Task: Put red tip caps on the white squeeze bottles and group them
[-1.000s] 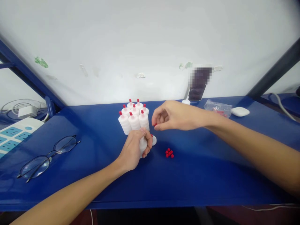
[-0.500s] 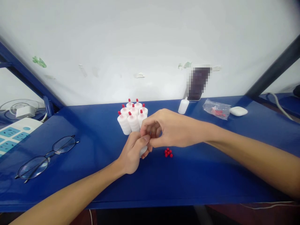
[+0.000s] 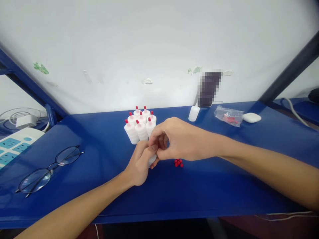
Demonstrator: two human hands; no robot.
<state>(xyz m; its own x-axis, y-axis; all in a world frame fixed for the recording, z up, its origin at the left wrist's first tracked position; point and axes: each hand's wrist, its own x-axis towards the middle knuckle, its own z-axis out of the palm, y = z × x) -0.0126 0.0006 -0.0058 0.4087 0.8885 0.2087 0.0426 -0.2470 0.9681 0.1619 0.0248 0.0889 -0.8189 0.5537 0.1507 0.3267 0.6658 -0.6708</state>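
My left hand is wrapped round a white plastic squeeze bottle, of which only part of the side shows. Over its top, my right hand is closed in a pinch, thumb against forefinger. What those fingertips grip is hidden behind the fingers and the left thumb. Just beyond both hands, several white bottles with red-tipped nozzles stand upright in a tight group. Below my right wrist lies a small cluster of loose red caps on the blue table.
One white bottle stands before a propped phone by the wall. Further right are a clear bag holding red pieces and a white rounded object. Glasses and a power strip lie at left.
My right hand has tipped slightly lower over the bottle, its fingertips closer to my left thumb. The view has shifted a little. The bottles and caps on the table stay put.
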